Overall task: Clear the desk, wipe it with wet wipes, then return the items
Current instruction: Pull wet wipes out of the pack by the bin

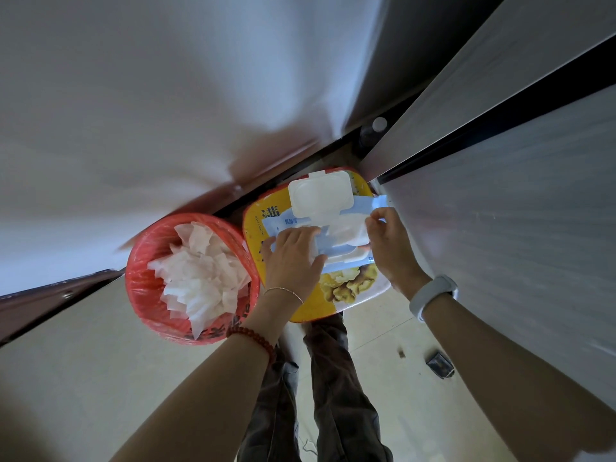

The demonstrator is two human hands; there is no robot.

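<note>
A blue and white pack of wet wipes (363,208) lies on a yellow box (256,235) below me, its white flip lid (320,195) standing open. My left hand (293,261) presses flat on the pack, fingers spread. My right hand (390,241) pinches a white wipe (350,231) that sticks out of the pack's opening. The desk itself is not plainly in view.
A red-lined bin (143,278) full of used white wipes stands left of the yellow box. A grey cabinet face (500,211) rises on the right and a white wall (166,111) on the left. My legs (333,378) stand on the tiled floor, with a small dark object (440,365) lying there.
</note>
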